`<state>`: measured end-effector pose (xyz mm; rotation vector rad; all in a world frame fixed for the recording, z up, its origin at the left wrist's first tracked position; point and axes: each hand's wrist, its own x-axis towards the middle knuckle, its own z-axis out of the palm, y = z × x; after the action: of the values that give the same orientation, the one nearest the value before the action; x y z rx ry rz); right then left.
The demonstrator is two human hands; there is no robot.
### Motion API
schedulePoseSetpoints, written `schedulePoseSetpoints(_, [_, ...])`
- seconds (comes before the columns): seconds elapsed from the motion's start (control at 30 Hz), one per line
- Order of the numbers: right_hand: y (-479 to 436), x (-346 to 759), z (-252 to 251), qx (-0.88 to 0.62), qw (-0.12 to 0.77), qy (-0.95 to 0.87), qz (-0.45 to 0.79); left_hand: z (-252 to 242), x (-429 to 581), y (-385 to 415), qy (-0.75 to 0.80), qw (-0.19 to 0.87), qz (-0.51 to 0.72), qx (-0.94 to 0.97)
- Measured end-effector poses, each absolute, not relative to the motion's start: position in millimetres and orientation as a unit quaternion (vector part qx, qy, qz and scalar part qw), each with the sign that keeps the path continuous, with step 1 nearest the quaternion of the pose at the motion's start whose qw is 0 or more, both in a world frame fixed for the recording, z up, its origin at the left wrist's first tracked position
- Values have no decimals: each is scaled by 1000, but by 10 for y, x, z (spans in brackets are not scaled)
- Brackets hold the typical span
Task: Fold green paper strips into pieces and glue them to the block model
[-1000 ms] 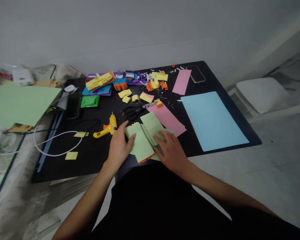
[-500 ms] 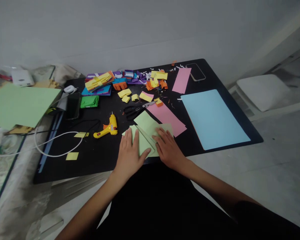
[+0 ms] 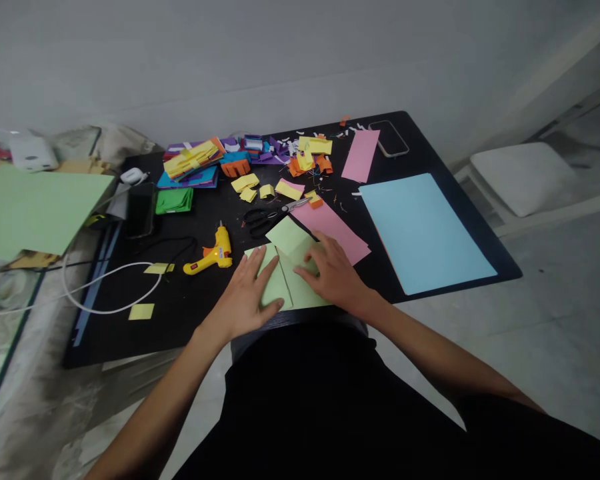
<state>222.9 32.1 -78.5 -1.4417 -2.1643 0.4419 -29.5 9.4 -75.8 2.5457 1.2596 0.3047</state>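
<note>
Pale green paper lies at the table's front edge, with a fold line or edge running down its left part. My left hand rests on the left side of it, fingers stretched out and apart. My right hand is over the right side, its fingers spread and slightly bent, touching or just above the sheet. A smaller pale green piece sticks out behind. Black-handled scissors and a pink paper strip lie just beyond. To the left is a yellow glue gun.
A light blue sheet lies at the right of the black table. Folded coloured paper and scraps cover the back. A white cable loops at left, near a dark phone. A white stool stands at right.
The folded green flap that stood slanted between my hands now lies flatter and straighter. My left hand has shifted slightly left, and my right hand's fingers have lifted and bent.
</note>
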Motion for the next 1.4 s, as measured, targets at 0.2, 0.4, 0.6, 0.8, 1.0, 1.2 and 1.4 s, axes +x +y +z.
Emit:
schedulePoseSetpoints(0.2, [617,1930,-658,-554,180,-798,153,-783,-273,78,439,143,115,879])
schedulePoseSetpoints(0.4, [307,2084,-581,-605,137,-775,124,-816,-265,69,444,151,121,875])
schedulePoseSetpoints(0.6, [29,2326,-656,-574,164,-792,130,-783,-260,91,440,159,126,875])
schedulePoseSetpoints(0.8, [-166,2429,-808,-581,277,-756,121,-634,-131,161,461,161,167,856])
schedulePoseSetpoints(1.0, [-358,2539,-909,-579,270,-760,116,-634,327,597,491,186,269,808])
schedulePoseSetpoints(1.2, [-315,2650,-926,-539,232,-797,143,-700,545,981,473,374,306,736])
schedulePoseSetpoints(1.4, [-249,2735,-936,-492,257,-809,192,-692,479,1097,440,431,295,731])
